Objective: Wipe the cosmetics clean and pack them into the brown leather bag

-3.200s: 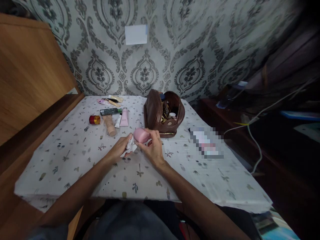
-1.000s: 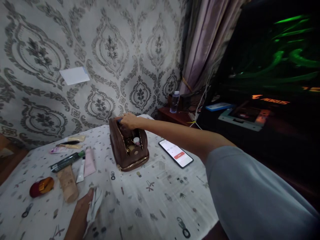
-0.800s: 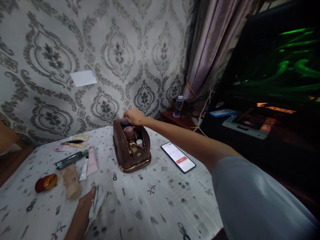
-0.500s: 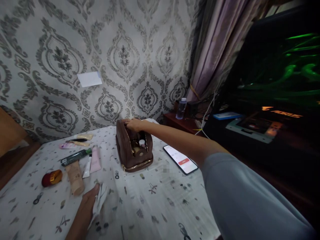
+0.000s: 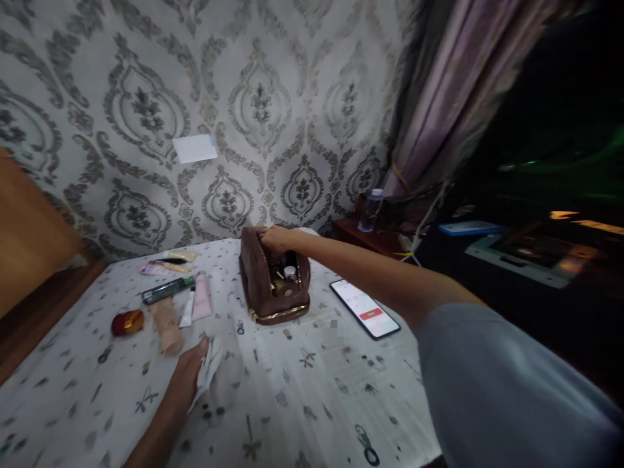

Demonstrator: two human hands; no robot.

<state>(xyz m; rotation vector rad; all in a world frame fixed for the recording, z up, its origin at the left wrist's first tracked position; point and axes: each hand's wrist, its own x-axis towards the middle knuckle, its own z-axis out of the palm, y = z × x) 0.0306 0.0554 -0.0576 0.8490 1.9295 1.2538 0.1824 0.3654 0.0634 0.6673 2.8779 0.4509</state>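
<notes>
A brown zippered cosmetic bag [image 5: 256,279] stands upright on the patterned sheet, its top unzipped. My right hand [image 5: 277,239] is at the far part of its opening, with the fingertips hidden by the bag. A white-capped container [image 5: 290,272] shows inside, among other items I cannot make out. Nearer to me, my left hand [image 5: 188,377] is closed on a crumpled white tissue [image 5: 209,367]. Just beyond that hand lie a beige tube [image 5: 166,325], a small white tube [image 5: 187,308] and a pink tube [image 5: 201,297].
A red jar with a gold lid [image 5: 127,322] and a dark green bottle [image 5: 166,290] lie at the left, with several slim tubes behind. Right of the bag is a lit phone [image 5: 364,309]. A water bottle [image 5: 371,210] stands on a reddish-brown surface by the wall.
The view has turned a little left, so everything sits further right. My right hand's fingers are lower into the bag's opening. My left hand keeps the tissue.
</notes>
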